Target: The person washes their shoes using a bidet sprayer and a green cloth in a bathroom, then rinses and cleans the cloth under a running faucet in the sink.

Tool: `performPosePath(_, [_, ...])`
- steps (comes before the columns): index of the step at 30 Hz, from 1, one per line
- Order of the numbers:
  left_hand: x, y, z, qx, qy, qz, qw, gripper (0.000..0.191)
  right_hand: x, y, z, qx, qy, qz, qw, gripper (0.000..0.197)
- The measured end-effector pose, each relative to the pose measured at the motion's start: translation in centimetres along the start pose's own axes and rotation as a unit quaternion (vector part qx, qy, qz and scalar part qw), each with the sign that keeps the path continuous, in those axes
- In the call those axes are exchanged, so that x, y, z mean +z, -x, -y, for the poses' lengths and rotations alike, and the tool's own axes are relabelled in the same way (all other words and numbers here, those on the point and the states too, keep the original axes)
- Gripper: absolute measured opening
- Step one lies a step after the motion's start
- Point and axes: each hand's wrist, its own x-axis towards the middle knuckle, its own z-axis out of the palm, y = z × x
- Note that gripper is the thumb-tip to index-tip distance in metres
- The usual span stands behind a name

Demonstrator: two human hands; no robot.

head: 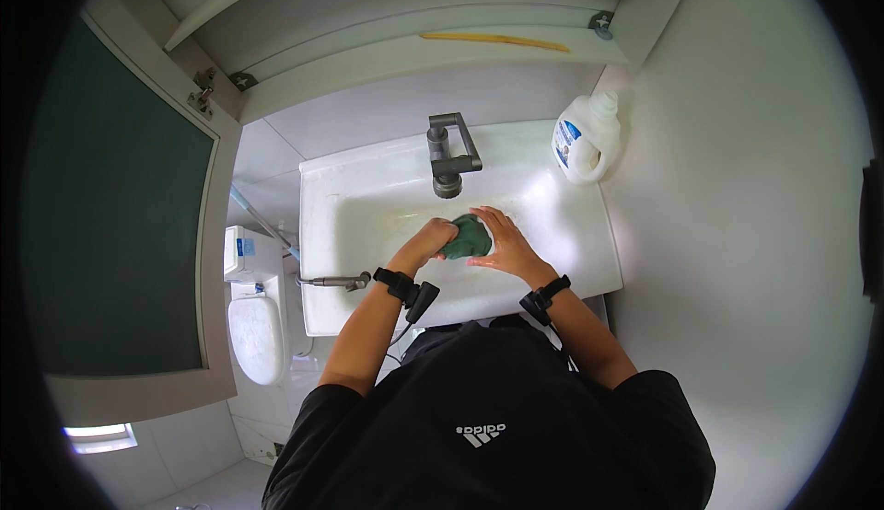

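A bunched dark green cloth is gripped at its left side by my left hand, over the basin of a white sink. My right hand curves around the cloth's right side, thumb and fingers spread apart. Its thumb tip lies close to the cloth's lower edge; whether it touches I cannot tell. Just beyond my hands stands a dark grey faucet, its spout head above the basin. I see no water running from it.
A white detergent bottle stands on the sink's back right corner. A handheld sprayer rests at the left rim. An open cabinet door hangs left, a cabinet shelf overhead holds a yellow strip, and a toilet stands lower left.
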Motion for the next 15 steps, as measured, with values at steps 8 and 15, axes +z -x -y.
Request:
performPosePath(8, [-2.8,0.5,0.7,-0.045,0.008,0.122,0.992,0.014,1.2,-1.1,-2.6,0.078,-0.169,0.053,0.981,0.041])
performPosePath(15, [0.0,1.5,1.7,0.285,-0.268,-0.118,0.913,0.037,1.0,-2.3,-0.7,0.147,-0.158,0.081,0.973,0.034])
